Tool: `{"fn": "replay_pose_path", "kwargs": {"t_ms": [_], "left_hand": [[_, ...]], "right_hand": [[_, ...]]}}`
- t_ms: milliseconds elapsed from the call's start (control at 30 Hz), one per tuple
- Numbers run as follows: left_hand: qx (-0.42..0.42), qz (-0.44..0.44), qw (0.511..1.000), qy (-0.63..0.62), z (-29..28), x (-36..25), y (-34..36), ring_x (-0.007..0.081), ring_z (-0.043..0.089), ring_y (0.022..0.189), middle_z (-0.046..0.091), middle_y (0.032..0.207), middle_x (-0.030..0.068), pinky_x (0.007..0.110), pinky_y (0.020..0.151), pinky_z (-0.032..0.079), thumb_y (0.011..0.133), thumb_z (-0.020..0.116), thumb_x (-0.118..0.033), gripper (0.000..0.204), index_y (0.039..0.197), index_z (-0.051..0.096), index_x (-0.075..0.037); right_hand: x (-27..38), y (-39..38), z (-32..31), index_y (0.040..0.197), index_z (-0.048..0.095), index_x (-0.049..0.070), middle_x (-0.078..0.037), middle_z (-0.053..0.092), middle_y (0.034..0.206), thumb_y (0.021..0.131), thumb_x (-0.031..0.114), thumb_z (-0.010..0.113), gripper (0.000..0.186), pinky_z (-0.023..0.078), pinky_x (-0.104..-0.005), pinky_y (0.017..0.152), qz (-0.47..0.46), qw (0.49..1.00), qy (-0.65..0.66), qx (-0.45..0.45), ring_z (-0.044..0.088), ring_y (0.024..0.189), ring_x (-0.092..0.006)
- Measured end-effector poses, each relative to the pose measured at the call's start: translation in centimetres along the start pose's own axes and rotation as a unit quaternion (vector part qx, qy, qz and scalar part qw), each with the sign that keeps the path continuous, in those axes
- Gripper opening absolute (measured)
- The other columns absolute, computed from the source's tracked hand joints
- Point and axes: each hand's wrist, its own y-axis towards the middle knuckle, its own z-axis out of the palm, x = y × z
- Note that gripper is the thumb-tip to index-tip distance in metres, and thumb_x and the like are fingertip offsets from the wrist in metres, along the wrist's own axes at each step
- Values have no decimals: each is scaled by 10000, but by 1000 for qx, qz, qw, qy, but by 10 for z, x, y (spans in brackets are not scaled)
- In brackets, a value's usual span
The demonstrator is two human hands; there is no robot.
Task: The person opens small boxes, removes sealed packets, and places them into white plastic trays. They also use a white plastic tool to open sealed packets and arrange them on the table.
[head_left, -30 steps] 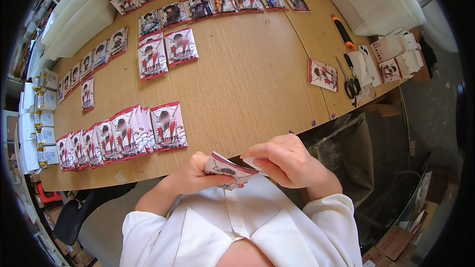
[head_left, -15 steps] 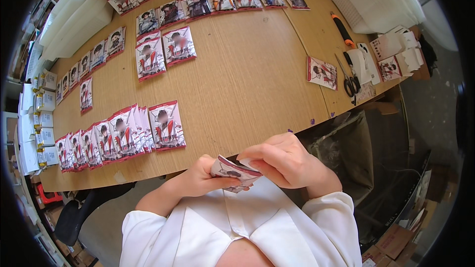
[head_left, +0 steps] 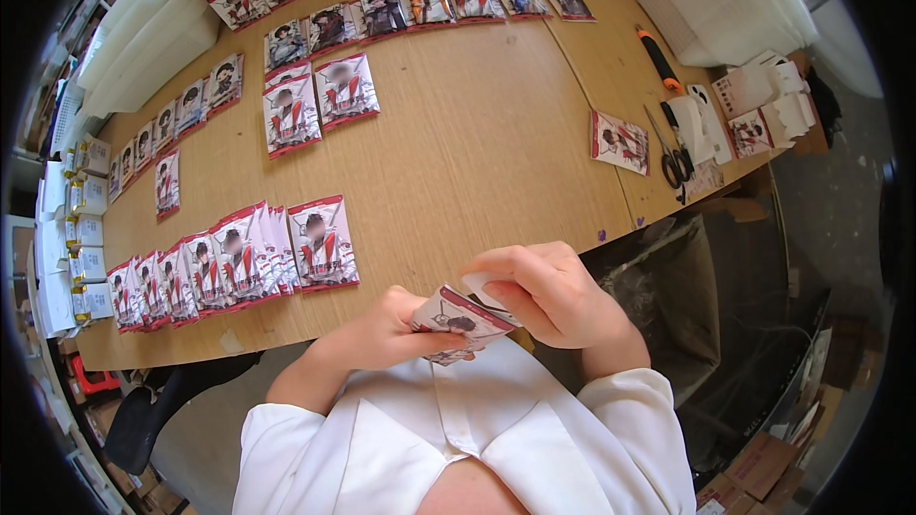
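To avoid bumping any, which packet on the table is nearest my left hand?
The rightmost packet of the near row, its front uncovered. Its row-mates overlap farther left; others on the table are farther from your left hand.

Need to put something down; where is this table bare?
Widest: the middle of the table, bordered by the long packet row behind, the packet pair left, the lone packet right and the right hand in front. A smaller patch: between the packet pair and the fanned packets below. Crowded: front left and around the scissors.
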Motion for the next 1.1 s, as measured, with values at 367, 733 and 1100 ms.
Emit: {"fn": "replay_pose_path", "kwargs": {"t_ms": [367,733,1100], "left_hand": [[-155,3,972,-178,-20,6,-21,337,668,884,632,1023,251,468,760,573,849,661,-131,441,1203,502,79],[-132,121,950,-254,-11,19,15,280,506,1174,457,1289,199,467,1014,404,858,561,-563,832,1406,305,8],[-327,274,888,170,-6,11,17,247,513,1190,497,1251,119,400,1028,404,607,855,-33,838,1323,420,-11]], "right_hand": [[-22,-24,-23,1047,583,-14,-56,579,713,933,30,521,137,418,-209,557,164,954,-19,-252,536,618,-70],[-84,-13,14,1035,651,47,-83,559,845,855,115,645,192,474,-332,625,153,888,-378,-213,548,712,-229],[-32,-25,35,1216,536,-12,-193,517,1215,733,10,720,517,482,-343,841,-1,989,-8,-149,559,1035,-297]]}}
